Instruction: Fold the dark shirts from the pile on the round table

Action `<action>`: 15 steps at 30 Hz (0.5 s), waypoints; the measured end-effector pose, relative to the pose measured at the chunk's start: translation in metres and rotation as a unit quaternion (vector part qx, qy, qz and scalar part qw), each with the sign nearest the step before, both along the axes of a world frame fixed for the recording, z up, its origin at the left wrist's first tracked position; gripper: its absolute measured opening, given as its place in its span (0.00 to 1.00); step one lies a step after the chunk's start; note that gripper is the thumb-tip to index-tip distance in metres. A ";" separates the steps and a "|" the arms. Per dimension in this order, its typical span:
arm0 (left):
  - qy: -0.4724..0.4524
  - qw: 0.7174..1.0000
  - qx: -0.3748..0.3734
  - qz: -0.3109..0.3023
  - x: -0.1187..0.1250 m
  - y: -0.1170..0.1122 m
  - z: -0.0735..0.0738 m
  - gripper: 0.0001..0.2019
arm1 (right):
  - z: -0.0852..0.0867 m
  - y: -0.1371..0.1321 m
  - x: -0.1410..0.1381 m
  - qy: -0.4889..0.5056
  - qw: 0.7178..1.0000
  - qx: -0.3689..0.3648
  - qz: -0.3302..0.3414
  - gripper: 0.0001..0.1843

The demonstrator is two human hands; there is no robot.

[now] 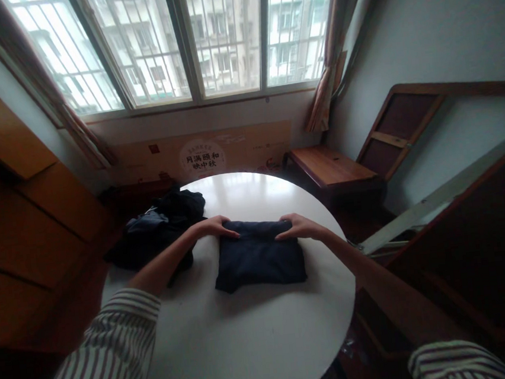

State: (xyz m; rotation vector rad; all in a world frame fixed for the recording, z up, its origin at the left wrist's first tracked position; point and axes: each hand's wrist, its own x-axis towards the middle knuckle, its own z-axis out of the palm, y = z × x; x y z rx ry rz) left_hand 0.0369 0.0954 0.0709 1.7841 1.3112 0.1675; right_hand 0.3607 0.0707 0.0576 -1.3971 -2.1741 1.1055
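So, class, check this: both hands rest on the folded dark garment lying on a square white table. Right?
No: the head view shows the white table is round, not square. The left hand and right hand do rest on the folded dark garment.

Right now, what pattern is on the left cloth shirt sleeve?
Left cloth shirt sleeve: dark and pale stripes, best in the head view.

Navy: folded garment (pixel 259 257). Near-black with a paler blue patch: heap of clothing (pixel 158 231). Glossy white: round tabletop (pixel 250 350). White with narrow dark stripes: shirt sleeve (pixel 103 353). Reddish brown: wooden bench (pixel 331 167). Tan: curtain (pixel 326 51). Tan with a white circle and dark lettering: wall panel (pixel 202 158). Pale grey-white: wall (pixel 434 35).
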 end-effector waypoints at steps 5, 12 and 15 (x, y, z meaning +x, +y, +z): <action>-0.024 0.995 0.042 -0.093 -0.002 0.001 0.028 0.20 | 0.024 -0.018 0.007 0.103 0.994 -0.039 0.027 0.23; 0.076 0.786 0.594 -0.155 0.009 -0.030 0.087 0.10 | 0.061 -0.042 0.015 0.102 0.915 0.388 0.046 0.25; 0.125 0.695 0.682 -0.191 0.005 -0.061 0.055 0.15 | 0.041 -0.049 0.022 0.057 0.876 0.459 0.138 0.33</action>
